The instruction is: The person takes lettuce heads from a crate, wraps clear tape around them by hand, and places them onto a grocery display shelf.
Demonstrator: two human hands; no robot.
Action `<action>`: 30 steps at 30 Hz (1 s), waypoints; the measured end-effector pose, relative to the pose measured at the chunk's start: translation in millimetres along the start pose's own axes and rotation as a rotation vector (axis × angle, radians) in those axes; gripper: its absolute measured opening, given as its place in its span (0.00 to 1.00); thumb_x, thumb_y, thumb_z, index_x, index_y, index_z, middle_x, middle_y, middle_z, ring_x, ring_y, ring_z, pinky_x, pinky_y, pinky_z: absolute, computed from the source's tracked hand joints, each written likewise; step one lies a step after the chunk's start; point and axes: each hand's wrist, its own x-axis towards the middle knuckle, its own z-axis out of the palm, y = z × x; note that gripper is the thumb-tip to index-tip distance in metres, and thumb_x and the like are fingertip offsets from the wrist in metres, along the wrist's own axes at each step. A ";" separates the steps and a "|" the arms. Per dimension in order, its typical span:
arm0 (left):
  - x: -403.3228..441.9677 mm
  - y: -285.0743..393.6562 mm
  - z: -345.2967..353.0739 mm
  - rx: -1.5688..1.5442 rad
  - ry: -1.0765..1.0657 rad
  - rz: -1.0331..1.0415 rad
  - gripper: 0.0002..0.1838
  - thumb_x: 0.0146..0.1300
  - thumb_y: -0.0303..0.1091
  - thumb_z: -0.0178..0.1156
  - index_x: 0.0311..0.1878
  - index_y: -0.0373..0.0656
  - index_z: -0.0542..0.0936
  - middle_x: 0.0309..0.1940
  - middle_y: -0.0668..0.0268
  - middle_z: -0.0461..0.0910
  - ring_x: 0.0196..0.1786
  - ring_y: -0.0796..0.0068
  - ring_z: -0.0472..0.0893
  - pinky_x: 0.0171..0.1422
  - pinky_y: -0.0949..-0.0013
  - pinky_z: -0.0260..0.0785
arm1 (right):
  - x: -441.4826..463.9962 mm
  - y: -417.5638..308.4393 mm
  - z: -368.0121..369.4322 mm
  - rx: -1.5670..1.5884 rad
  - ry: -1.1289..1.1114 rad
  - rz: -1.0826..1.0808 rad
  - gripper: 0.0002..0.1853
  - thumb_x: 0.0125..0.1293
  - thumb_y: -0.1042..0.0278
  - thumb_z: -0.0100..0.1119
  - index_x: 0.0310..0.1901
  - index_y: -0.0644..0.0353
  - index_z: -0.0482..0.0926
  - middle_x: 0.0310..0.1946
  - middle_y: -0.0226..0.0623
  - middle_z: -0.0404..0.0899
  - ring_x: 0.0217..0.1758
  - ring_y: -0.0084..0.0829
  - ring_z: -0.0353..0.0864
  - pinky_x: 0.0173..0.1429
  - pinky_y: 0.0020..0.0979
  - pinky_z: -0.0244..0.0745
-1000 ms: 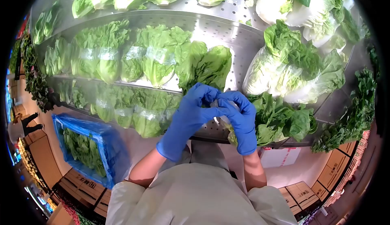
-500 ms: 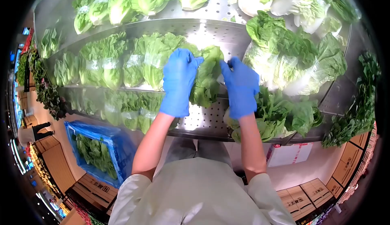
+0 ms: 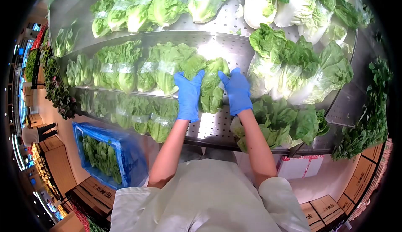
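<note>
A leafy green lettuce [image 3: 212, 89] lies on the perforated metal shelf between my two blue-gloved hands. My left hand [image 3: 189, 96] is at its left side, thumb spread away from the fingers and close to the leaves. On the other side, my right hand [image 3: 238, 92] has its thumb at the lettuce's right edge, with the fingers apart from the thumb. Neither hand is wrapped round the lettuce. A row of lettuces with clear bands [image 3: 167, 66] stands just left of my left hand. Bundled napa cabbages [image 3: 289, 73] lie to the right of my right hand.
More lettuces [image 3: 167, 10] and white-stemmed cabbages [image 3: 259, 8] fill the upper shelf. Loose green leaves [image 3: 289, 121] lie at the front right. A blue-lined crate [image 3: 121, 161] of greens stands on the floor at left. A white box [image 3: 301, 166] sits below the shelf.
My fingers have opened from a more closed shape, and both hands have drawn slightly back towards me. The lettuce keeps about the same place on the shelf. The view has shifted.
</note>
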 end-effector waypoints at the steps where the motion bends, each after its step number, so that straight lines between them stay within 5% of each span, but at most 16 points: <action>1: -4.4 2.8 1.5 -0.005 0.029 0.003 0.31 0.49 0.40 0.66 0.46 0.30 0.62 0.45 0.49 0.65 0.44 0.65 0.69 0.51 0.67 0.62 | 1.0 1.9 -2.6 0.046 -0.060 0.029 0.26 0.57 0.45 0.51 0.40 0.65 0.68 0.29 0.49 0.77 0.35 0.47 0.77 0.40 0.42 0.71; 6: -14.5 19.7 -8.2 0.053 -0.042 0.191 0.33 0.51 0.41 0.63 0.58 0.41 0.60 0.52 0.46 0.60 0.52 0.56 0.65 0.58 0.63 0.58 | 23.7 24.1 4.4 0.231 -0.172 -0.013 0.30 0.54 0.42 0.54 0.41 0.68 0.70 0.34 0.54 0.76 0.41 0.48 0.76 0.45 0.41 0.69; 8: -13.2 26.9 -8.3 0.123 -0.092 0.012 0.33 0.52 0.40 0.63 0.60 0.46 0.61 0.55 0.46 0.58 0.56 0.55 0.63 0.60 0.62 0.57 | 28.8 29.6 5.2 0.256 -0.207 -0.069 0.32 0.52 0.41 0.55 0.40 0.69 0.71 0.35 0.54 0.76 0.42 0.47 0.76 0.45 0.40 0.69; 13: 1.5 13.4 -12.4 0.097 -0.099 -0.026 0.32 0.53 0.40 0.62 0.60 0.47 0.62 0.57 0.48 0.56 0.59 0.58 0.60 0.62 0.64 0.55 | 24.2 18.3 -0.7 0.488 -0.413 0.030 0.36 0.44 0.36 0.60 0.35 0.70 0.74 0.33 0.53 0.77 0.34 0.46 0.78 0.40 0.39 0.71; 15: 2.3 15.3 -15.6 0.082 -0.107 -0.052 0.32 0.52 0.39 0.63 0.61 0.47 0.62 0.58 0.50 0.56 0.60 0.59 0.59 0.62 0.65 0.55 | 33.2 16.0 0.5 0.357 -0.412 -0.008 0.35 0.43 0.36 0.61 0.34 0.70 0.76 0.31 0.52 0.78 0.33 0.45 0.78 0.39 0.38 0.71; 18: -1.4 20.1 -25.0 -0.113 -0.205 -0.160 0.34 0.51 0.39 0.63 0.62 0.48 0.61 0.58 0.52 0.56 0.60 0.60 0.59 0.64 0.66 0.54 | 37.6 10.8 -4.3 0.174 -0.401 -0.053 0.34 0.43 0.36 0.61 0.32 0.69 0.77 0.27 0.50 0.78 0.32 0.43 0.79 0.38 0.38 0.72; 20: -6.2 25.7 -31.3 -0.600 -0.368 -0.301 0.39 0.50 0.40 0.65 0.64 0.48 0.57 0.58 0.54 0.57 0.60 0.60 0.60 0.65 0.66 0.52 | 36.4 5.5 -9.8 0.116 -0.397 -0.061 0.34 0.42 0.36 0.62 0.32 0.68 0.78 0.26 0.49 0.79 0.32 0.42 0.79 0.39 0.37 0.72; 21: -9.8 23.7 -27.6 -0.600 -0.365 -0.302 0.39 0.50 0.40 0.65 0.64 0.48 0.57 0.58 0.54 0.57 0.60 0.60 0.60 0.65 0.66 0.52 | 35.9 4.0 -11.1 0.150 -0.422 -0.041 0.34 0.42 0.36 0.62 0.33 0.67 0.78 0.27 0.49 0.79 0.32 0.41 0.80 0.39 0.37 0.72; 23: -19.3 14.5 -7.6 -0.082 -0.105 0.025 0.44 0.47 0.41 0.67 0.65 0.47 0.55 0.58 0.52 0.57 0.60 0.60 0.61 0.64 0.66 0.54 | 36.5 4.5 -8.7 0.183 -0.449 -0.020 0.34 0.42 0.36 0.62 0.34 0.67 0.78 0.27 0.48 0.79 0.32 0.41 0.80 0.39 0.37 0.72; 30: -23.7 17.0 4.0 -0.322 -0.119 -0.091 0.46 0.44 0.35 0.69 0.64 0.39 0.53 0.59 0.50 0.58 0.60 0.63 0.62 0.63 0.67 0.55 | 43.0 23.0 14.6 0.342 -0.467 0.027 0.34 0.43 0.38 0.63 0.38 0.65 0.78 0.30 0.45 0.80 0.34 0.39 0.80 0.41 0.36 0.72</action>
